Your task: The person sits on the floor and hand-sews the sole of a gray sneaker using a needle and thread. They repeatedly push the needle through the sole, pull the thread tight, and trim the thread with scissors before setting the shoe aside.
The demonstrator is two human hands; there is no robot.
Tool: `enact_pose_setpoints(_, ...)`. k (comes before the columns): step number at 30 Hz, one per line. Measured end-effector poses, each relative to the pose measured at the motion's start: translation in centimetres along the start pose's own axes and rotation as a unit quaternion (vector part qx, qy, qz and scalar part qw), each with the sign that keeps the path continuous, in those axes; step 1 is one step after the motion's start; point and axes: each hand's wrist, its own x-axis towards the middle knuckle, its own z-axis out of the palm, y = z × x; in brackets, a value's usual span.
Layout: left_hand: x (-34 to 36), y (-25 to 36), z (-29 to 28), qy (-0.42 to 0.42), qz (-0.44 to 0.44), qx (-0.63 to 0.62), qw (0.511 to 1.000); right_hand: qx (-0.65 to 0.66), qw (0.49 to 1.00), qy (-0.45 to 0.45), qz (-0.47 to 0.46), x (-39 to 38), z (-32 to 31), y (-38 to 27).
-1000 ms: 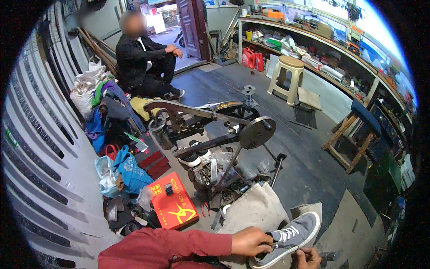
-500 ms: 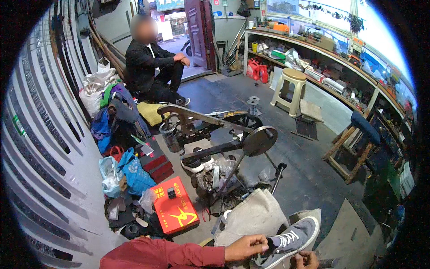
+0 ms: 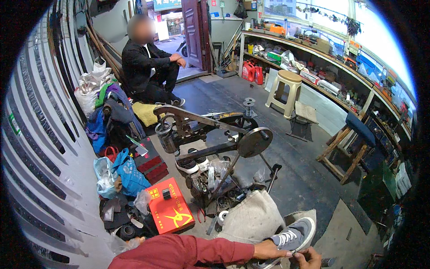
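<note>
A grey sneaker (image 3: 293,237) with white laces and a white sole lies at the lower right, toe pointing up and right. My left hand (image 3: 270,250), coming out of a dark red sleeve, reaches across its heel end, hiding the shoe's opening. Its fingertips pinch at the sole's near edge. There they meet the pinched fingers of my right hand (image 3: 308,258). Whatever lies between the fingertips is too small to make out. Under and beside the shoe is a beige cloth (image 3: 253,217); a thin pale line runs over its lower part toward my left wrist.
A hand-cranked shoe-stitching machine (image 3: 215,130) stands ahead, with loose parts under it. A red box (image 3: 172,208) and bags (image 3: 130,172) sit at left. A person (image 3: 150,67) sits near the doorway. Stools (image 3: 284,92) and a loaded shelf (image 3: 313,76) are at right.
My left hand has moved right, from the sneaker's opening to the sole's edge, and now meets my right hand. The whole view has shifted slightly left.
</note>
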Motion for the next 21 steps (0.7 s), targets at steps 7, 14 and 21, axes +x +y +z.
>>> enact_pose_setpoints(7, 2.0, -2.8, 0.0, -0.005, -0.001, 0.057, 0.998, -0.189, 0.979, 0.044, -0.059, 0.7, 1.7, -1.4)
enact_pose_setpoints(14, -0.2, -1.3, -1.6, 0.008, 0.039, 0.003, 0.999, -0.069, 0.997, 0.029, -0.016, 1.4, 2.7, -1.7)
enact_pose_setpoints(21, -1.3, -1.6, -2.2, 0.015, -0.051, -0.025, 0.998, -0.250, 0.959, 0.130, 0.017, 2.3, 3.3, -0.7)
